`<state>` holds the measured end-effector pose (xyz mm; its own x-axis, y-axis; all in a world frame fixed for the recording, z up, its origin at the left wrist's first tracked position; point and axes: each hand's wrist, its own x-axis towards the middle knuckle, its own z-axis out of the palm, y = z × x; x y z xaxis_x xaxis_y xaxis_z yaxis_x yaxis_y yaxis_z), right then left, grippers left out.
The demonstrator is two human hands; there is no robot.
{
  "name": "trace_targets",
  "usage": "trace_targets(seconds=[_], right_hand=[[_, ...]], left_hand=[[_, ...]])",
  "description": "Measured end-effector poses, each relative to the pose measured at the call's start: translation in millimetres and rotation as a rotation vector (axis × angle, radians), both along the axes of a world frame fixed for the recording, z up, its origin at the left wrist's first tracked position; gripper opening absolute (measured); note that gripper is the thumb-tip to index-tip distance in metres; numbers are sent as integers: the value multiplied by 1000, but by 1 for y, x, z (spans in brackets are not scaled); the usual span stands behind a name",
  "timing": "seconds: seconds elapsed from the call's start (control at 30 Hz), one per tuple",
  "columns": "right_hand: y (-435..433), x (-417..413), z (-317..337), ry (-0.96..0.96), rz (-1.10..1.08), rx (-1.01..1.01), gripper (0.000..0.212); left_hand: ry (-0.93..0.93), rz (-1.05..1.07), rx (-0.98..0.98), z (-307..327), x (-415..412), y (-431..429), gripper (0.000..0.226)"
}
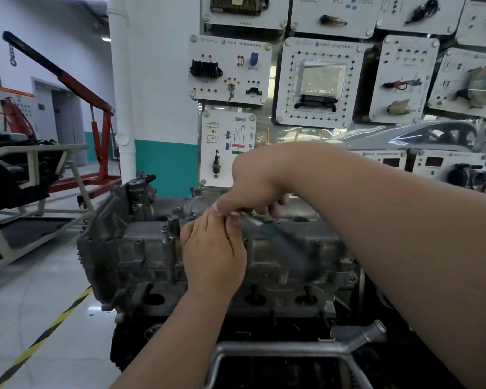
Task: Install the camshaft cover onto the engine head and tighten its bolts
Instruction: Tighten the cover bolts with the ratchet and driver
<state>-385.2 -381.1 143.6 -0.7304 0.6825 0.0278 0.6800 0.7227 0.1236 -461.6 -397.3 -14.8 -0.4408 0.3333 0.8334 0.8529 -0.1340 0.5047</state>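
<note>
Camshaft cover is sitting on top of the engine head, grey casting, on the engine stand in front of the person. One bolt is standing proud at the cover's left end. Both hands are meeting over the cover's middle. Right hand is reaching down, fingers curling round the shaft of a blurred green-handled tool. Left hand is pinching the same shaft end with curled fingers. Red engine hoist is standing back left.
</note>
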Motion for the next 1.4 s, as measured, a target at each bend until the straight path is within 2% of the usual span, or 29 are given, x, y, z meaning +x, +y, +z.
trace_targets(seconds=[0.07,0.13,0.27,0.37,0.53,0.63,0.73,0.77,0.83,0.9,1.07,1.13,1.3,1.4], right_hand=[[-1,-6,-8,49,-8,-60,55],[0,-9,-11,102,4,-52,59],[2,-3,4,18,3,-107,49],[6,3,10,-28,40,-9,36],[5,2,3,4,64,108,36],[-3,-1,-2,5,18,101,47],[-8,-8,-9,3,32,120,55],[-8,-10,-9,7,34,128,55],[-7,-10,-3,20,16,61,52],[-4,-6,5,-26,2,35,46],[3,2,5,-95,83,179,42],[1,1,3,-85,80,187,39],[-11,-7,-1,-96,26,88,51],[-11,-14,-6,-73,24,122,55]], left_hand=[[-74,13,-62,0,1,-2,38],[-148,-63,-111,-1,0,2,47],[-37,-46,-37,-1,-4,2,29],[32,-12,-35,3,-5,1,35],[-18,-25,-36,1,-5,4,29],[-3,-23,-76,1,-4,3,41],[-52,-67,-144,0,-6,1,69],[-55,-61,-149,1,-8,1,67],[-41,-43,-175,0,-10,2,47],[13,-40,-97,-1,-11,2,29],[45,-38,-23,0,-11,1,43],[33,-51,-33,1,-11,1,46],[-2,-75,-136,0,-11,-2,46],[-51,-82,-189,0,-11,-2,49]])
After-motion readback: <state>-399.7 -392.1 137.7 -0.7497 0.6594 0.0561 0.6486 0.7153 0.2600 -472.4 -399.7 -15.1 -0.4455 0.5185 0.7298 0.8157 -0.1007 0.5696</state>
